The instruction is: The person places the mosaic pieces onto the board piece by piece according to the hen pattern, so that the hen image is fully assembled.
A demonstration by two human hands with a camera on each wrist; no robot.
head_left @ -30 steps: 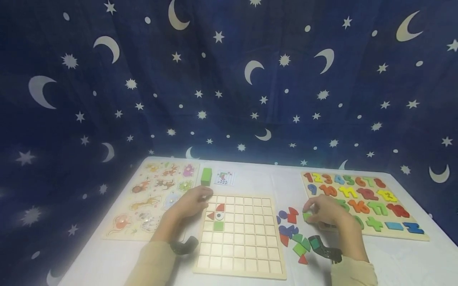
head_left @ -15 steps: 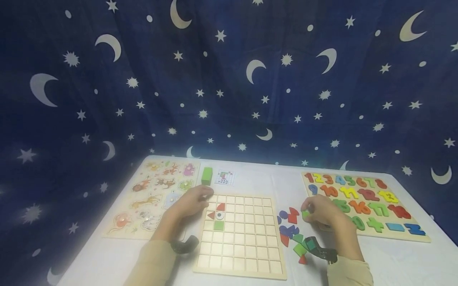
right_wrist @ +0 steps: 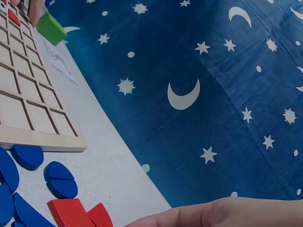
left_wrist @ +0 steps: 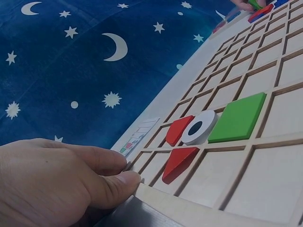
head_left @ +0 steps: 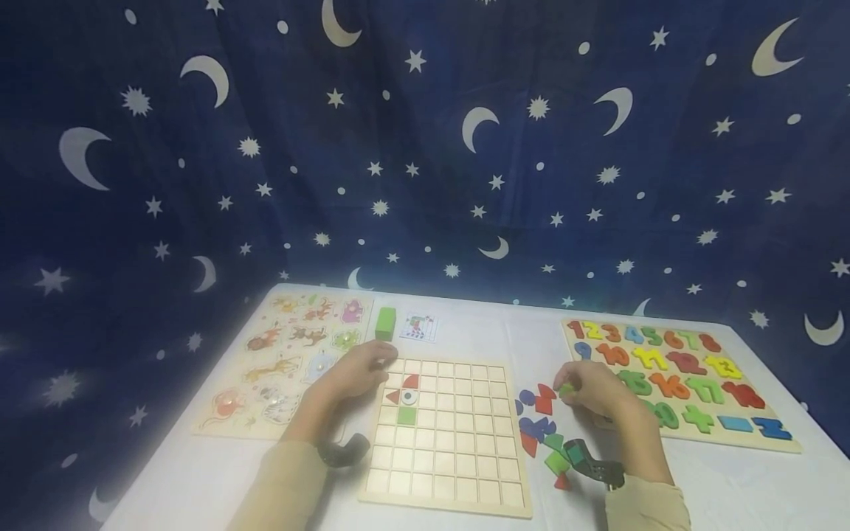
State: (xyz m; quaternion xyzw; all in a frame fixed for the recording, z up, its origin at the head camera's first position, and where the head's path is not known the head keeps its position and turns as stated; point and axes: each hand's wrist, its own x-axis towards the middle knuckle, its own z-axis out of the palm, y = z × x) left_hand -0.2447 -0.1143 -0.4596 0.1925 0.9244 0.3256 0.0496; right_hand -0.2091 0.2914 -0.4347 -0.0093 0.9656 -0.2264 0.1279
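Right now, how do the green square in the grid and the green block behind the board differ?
The green square lies flat inside a grid cell, beside the white ring; the green block stands on the table outside the board. The square is thin, the block tall. Neither hand touches either. Both are green.

1. Both arms wear long beige sleeves, left sleeve (head_left: 282, 487) and right sleeve (head_left: 647, 505), each ending at the wrist.
2. A dark, chunky device is strapped at each wrist: the left wrist device (head_left: 343, 450) is black and rounded; the right wrist device (head_left: 593, 462) is black with a small greenish patch.
3. The hands, left hand (head_left: 358, 371) and right hand (head_left: 593, 389), are bare: no gloves.
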